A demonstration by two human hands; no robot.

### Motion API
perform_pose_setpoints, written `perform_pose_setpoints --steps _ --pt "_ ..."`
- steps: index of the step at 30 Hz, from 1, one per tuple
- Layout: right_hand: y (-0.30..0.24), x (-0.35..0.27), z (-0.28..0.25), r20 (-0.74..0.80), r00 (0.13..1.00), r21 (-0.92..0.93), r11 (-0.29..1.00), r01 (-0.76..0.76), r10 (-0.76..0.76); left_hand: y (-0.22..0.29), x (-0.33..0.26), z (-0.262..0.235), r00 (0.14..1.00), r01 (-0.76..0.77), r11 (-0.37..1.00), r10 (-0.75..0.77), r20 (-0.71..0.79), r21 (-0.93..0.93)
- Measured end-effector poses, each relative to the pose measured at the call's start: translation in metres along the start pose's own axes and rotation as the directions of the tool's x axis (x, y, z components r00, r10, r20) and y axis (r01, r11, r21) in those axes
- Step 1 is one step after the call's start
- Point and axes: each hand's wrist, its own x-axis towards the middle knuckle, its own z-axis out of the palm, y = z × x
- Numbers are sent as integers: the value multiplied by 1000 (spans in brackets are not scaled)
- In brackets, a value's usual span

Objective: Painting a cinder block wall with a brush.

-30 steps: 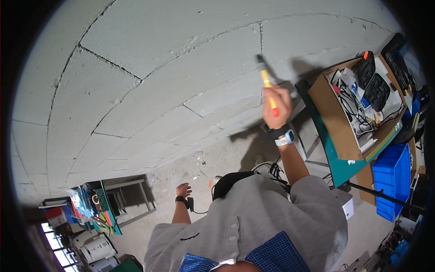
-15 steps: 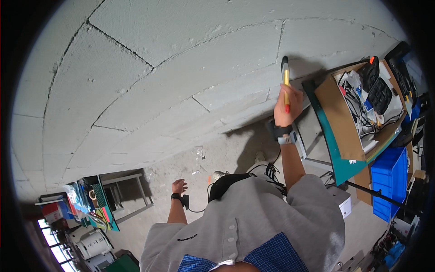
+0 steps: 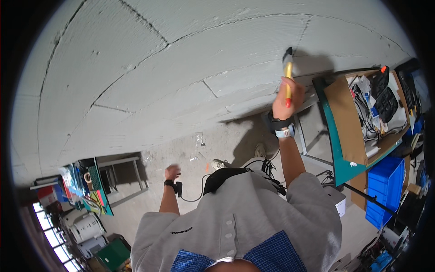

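My right hand (image 3: pixel 288 97) is closed around a paintbrush (image 3: pixel 288 72) with a yellow handle and a red end. The brush points up and away from me, its dark bristles at or very near the pale block wall (image 3: pixel 244 45); whether they touch I cannot tell. Below and to the left, my left hand (image 3: pixel 172 172) hangs away from the wall, its fingers loosely apart and slightly blurred, with nothing seen in it. Both wrists wear dark straps, and the right one also has a watch (image 3: pixel 285 132).
On the right, a green-topped table (image 3: pixel 328 122) carries a cardboard box (image 3: pixel 346 127) full of cables and black cases. Below stands a blue crate (image 3: pixel 385 190). A cluttered table (image 3: pixel 102 186) stands at left. A cable (image 3: pixel 195 199) trails from my left wrist.
The view has shifted slightly, with the wall joints displaced. My right hand still holds the paintbrush, its tip now a little higher and farther right in the picture. My left hand has moved up and left.
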Motion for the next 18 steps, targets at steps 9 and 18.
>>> perform_pose_setpoints --steps 9,18 --pt "-86 -47 26 273 954 535 844 -46 -121 4 -23 4 999 52 998 -52 -18 31" --pt "-63 -18 17 128 992 263 963 -55 21 -6 -33 10 991 129 990 -128 -33 49"
